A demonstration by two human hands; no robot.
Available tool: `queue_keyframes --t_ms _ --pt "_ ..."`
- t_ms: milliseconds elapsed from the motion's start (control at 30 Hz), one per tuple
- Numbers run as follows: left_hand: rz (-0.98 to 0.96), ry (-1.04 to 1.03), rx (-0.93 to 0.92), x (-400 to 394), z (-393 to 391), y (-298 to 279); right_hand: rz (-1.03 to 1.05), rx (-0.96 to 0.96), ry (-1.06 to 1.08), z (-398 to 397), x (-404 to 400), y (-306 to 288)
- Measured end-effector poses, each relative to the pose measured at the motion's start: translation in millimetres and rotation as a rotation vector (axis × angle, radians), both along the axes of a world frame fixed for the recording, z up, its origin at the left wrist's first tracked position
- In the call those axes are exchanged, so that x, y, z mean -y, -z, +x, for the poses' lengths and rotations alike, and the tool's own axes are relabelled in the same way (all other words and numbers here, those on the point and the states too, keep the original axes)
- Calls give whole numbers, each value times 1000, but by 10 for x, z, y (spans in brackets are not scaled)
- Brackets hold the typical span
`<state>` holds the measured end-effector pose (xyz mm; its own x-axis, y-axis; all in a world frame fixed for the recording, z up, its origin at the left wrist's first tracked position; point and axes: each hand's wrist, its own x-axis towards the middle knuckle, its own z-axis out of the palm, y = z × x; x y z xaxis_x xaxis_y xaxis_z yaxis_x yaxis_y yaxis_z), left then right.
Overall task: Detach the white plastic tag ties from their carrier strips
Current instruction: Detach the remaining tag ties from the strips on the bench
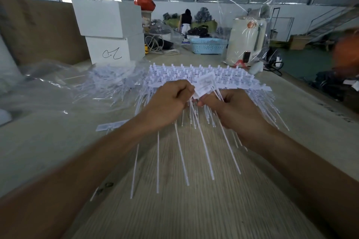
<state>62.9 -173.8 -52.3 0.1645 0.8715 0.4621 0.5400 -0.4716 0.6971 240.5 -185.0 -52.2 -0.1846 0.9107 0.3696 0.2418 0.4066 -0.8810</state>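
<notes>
Both hands meet above the middle of the tabletop (pixel 194 209). Left hand (pixel 167 103): fingers curled round a bundle of white tag ties (pixel 182 153), whose long tails hang down toward the viewer. Right hand (pixel 223 106): thumb and fingers pinch the flag end of a carrier strip (pixel 204 83) held between the two fists.

Left of the hands: a loose heap of ties (pixel 108 85) lying on clear plastic film (pixel 48 87), and one separate strip (pixel 110 125) flat on the tabletop. Behind the hands: the stack of unworked strips (pixel 194 75), tails fanned toward the near edge.

Technique, as judged: grip close to the joint between tie and strip, then twist or snap sharply, so that the thin tail does not stretch or bend.

Not resolved: the joint itself, hidden between the knuckles; how many ties the left hand holds; printing on the flags; the blurred orange shape (pixel 345 52) at far right, cut by the frame.
</notes>
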Motion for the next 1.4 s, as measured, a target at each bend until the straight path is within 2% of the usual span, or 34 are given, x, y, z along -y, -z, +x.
queue_keyframes --t_ms 133,200,367,600,700,833,867,933,1000,1067,1133,1233,1400 --pt "-105 148 301 47 8 -48 222 -23 -65 1 73 -51" --pt "-138 207 368 56 1 -59 320 31 -126 41 81 -97" --pt "-245 353 427 37 -38 -45 552 272 -185 181 37 -194" --pt "-429 543 510 20 -101 -12 686 397 -294 227 19 -231" --pt "-473 627 466 49 -85 -10 738 462 -325 282 -4 -255" --pt "-447 565 404 62 -77 -39 708 475 -308 276 -22 -248" --pt "-428 550 339 71 -98 -52 708 479 -275 284 -17 -241" --pt "-350 467 77 96 -138 -53 686 428 -112 350 -31 -278" --pt "-254 342 -92 105 -136 -28 547 229 74 477 -76 -379" --pt "-207 261 -35 97 -107 -16 376 -7 160 578 -119 -446" --pt "-182 251 35 84 -76 -35 193 -127 163 566 -120 -432" --pt "-182 264 78 73 -81 -68 99 -113 95 420 -88 -317" --pt "-153 276 132 128 -50 -114 -20 16 138 163 -63 -142"
